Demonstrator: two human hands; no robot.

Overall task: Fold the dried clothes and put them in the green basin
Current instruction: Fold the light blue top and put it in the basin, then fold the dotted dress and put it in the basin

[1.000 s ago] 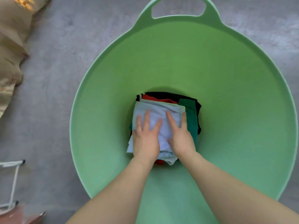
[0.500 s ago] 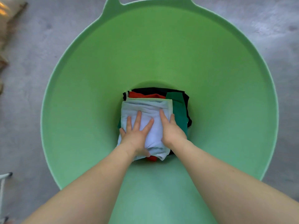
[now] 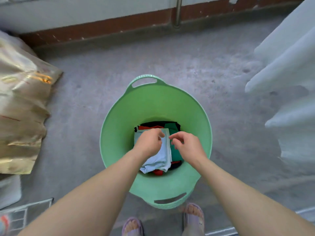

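Both hands are low inside the green basin (image 3: 119,133), fingers loosely curled and gripping nothing. The folded light-blue garment (image 3: 162,155) lies just beneath the left hand (image 3: 147,143), on top of the stack. A dark green garment (image 3: 175,152) lies under the right hand (image 3: 188,145).

Floor (image 3: 85,116): grey concrete, mottled and worn in paler patches. Green basin (image 3: 153,103) stands on it at centre, one handle toward 12 o'clock, one toward 6. At 9 o'clock, well apart from the basin, a creased gold-sheened bag (image 3: 20,108) lies flat. At 8 o'clock, a white wire rack (image 3: 25,213). At 6 o'clock, just beside the basin, my purple slippers (image 3: 193,215). At 12 o'clock, a metal pole (image 3: 177,12) meets the floor by the wall.
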